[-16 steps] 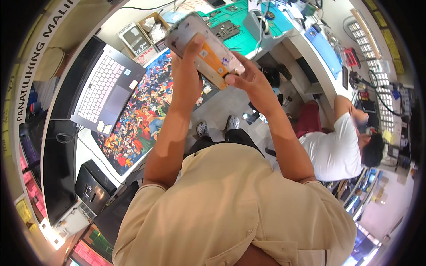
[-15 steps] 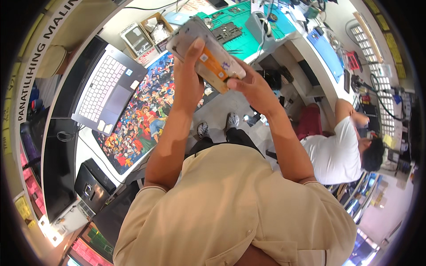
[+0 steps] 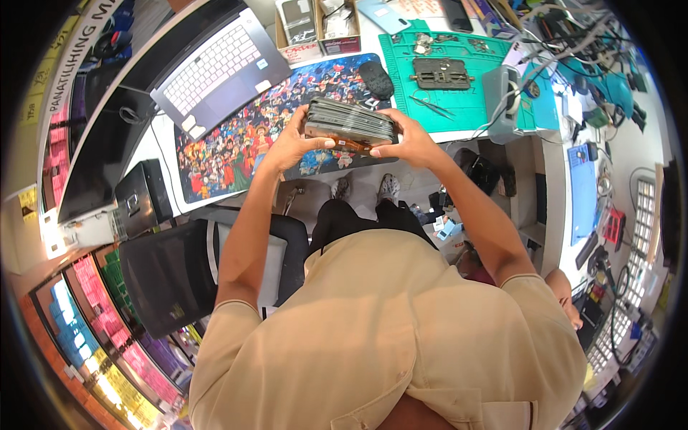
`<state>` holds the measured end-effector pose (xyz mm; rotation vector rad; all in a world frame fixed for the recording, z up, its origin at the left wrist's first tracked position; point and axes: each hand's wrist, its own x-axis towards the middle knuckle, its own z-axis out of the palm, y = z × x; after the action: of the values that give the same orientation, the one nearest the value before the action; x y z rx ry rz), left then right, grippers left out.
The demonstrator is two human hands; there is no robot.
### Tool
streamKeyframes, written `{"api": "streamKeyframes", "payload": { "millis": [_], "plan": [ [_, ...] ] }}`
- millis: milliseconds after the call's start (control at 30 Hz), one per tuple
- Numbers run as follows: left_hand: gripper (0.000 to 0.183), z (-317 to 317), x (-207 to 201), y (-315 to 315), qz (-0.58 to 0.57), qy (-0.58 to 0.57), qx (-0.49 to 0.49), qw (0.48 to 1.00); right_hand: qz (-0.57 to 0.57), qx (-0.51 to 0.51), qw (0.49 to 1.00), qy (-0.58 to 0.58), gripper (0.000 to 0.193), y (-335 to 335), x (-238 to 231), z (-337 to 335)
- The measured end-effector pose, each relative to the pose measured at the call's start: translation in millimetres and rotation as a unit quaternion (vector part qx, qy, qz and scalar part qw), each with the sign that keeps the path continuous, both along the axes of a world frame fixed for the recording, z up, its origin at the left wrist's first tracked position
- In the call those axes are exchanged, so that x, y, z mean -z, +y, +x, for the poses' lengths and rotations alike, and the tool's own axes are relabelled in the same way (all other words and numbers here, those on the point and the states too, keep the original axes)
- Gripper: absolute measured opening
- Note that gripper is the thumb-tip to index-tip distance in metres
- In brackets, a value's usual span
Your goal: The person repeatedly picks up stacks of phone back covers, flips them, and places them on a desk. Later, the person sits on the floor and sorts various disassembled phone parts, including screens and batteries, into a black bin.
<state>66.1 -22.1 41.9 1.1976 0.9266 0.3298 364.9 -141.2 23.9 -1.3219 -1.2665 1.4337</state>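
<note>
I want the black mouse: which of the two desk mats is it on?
The multicoloured picture mat, with the mouse near its right end; the other mat is green.

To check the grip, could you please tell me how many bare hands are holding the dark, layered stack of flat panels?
2: the left hand at the left end of the stack, the right hand at its right end. Part of each is hidden behind it.

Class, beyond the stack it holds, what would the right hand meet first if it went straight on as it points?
Beyond the stack, the right hand would probably meet the dark, mouse-shaped object on the colourful mat first; the hand's height is unclear, so it might pass over.
</note>
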Motion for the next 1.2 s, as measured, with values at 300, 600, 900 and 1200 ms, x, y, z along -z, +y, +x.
{"api": "streamKeyframes", "payload": {
  "millis": [300, 600, 900, 1200],
  "plan": [
    [0.09, -30, 61, 7, 0.388, 0.199, 0.058, 0.898, 0.115, -0.123, 0.94, -0.295, 0.1, 40, 24, -17],
    [0.086, -10, 49, 20, 0.559, 0.18, 0.214, 0.781, 0.276, -0.081, 0.856, -0.43, 0.114, 55, 27, -70],
    [0.085, 9, 45, 3, 0.686, 0.183, 0.149, 0.688, 0.316, -0.032, 0.786, -0.529, 0.113, 46, 29, -68],
    [0.078, 22, 45, 9, 0.588, 0.256, 0.266, 0.719, 0.233, -0.122, 0.866, -0.426, 0.126, 46, 29, -41]
  ]
}}
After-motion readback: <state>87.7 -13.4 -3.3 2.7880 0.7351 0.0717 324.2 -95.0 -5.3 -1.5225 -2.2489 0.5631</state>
